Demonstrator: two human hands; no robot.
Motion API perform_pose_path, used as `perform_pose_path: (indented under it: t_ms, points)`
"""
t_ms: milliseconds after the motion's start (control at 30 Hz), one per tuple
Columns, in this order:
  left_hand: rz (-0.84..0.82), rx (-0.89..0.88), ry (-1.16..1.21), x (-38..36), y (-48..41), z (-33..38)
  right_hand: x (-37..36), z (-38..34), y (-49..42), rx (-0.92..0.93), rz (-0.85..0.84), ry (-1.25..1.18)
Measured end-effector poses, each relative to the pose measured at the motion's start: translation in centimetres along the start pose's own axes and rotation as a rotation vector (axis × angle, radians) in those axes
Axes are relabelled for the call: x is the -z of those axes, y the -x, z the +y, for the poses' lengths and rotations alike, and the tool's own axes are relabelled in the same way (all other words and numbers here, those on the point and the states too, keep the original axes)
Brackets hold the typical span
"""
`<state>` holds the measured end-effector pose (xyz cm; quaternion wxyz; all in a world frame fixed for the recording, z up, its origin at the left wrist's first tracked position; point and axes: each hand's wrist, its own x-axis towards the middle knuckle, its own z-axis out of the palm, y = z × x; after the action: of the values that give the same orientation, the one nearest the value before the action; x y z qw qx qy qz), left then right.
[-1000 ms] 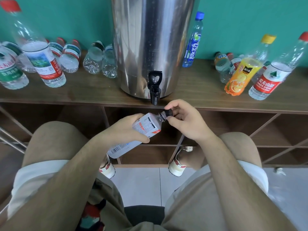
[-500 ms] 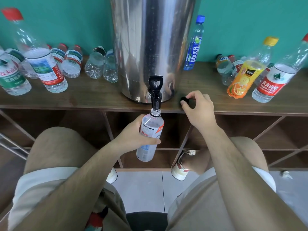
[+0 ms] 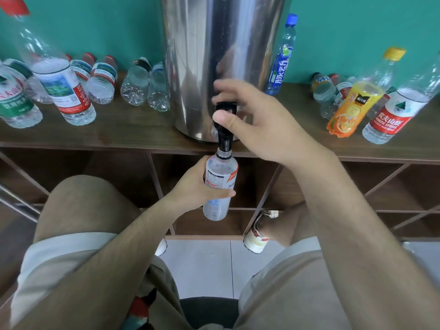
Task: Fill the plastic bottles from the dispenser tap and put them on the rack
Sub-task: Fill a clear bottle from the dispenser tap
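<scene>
— Left hand point(image 3: 192, 186) wraps tight round the bottle point(image 3: 220, 179), see?
— Yes. It's held upright, mouth up, right under the tap point(image 3: 225, 139), at the front edge of the rack point(image 3: 119, 132).
— And the right hand point(image 3: 259, 125)?
— Thumb on the tap lever; the fingers blur, so I can't tell if it grips.

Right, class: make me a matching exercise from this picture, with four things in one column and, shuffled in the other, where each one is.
Things
1. blue-capped bottle
2. orange juice bottle
3. uncapped bottle
4. tap handle

Places
A. gripped by the left hand under the spout
B. yellow-capped, towards the right of the shelf
C. upright beside the steel dispenser
D. touched by the thumb of the right hand

Pairs: 1-C, 2-B, 3-A, 4-D.
</scene>
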<state>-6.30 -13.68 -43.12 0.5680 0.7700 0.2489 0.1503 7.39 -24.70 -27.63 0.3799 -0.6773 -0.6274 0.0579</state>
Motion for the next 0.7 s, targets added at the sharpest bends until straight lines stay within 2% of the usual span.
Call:
perform_pose_path:
  t_ms: [67,167,333,467,533,600,700]
  points:
    - [-0.001,-0.007,0.009,0.0,-0.1,-0.2,0.4,-0.4,-1.2,-0.062,-0.096,0.089]
    - [-0.002,-0.017,0.004,0.0,-0.3,-0.2,0.2,-0.4,-1.6,-0.035,-0.079,0.117]
    - [0.008,-0.030,-0.005,-0.1,-0.5,-0.3,-1.7,0.2,0.4,0.146,0.120,0.287]
    - [0.026,-0.026,-0.008,-0.1,-0.5,-0.3,-4.2,1.1,2.3,0.366,0.343,0.425]
    - [0.033,-0.031,-0.007,-0.2,-0.5,-0.3,-4.7,1.9,2.8,0.443,0.382,0.425]
    - [0.038,-0.045,0.002,-0.2,-0.5,-0.2,-5.1,2.8,3.2,0.483,0.343,0.411]
    - [0.020,-0.070,-0.016,-0.2,-0.5,-0.1,-6.1,3.8,4.3,0.410,0.315,0.275]
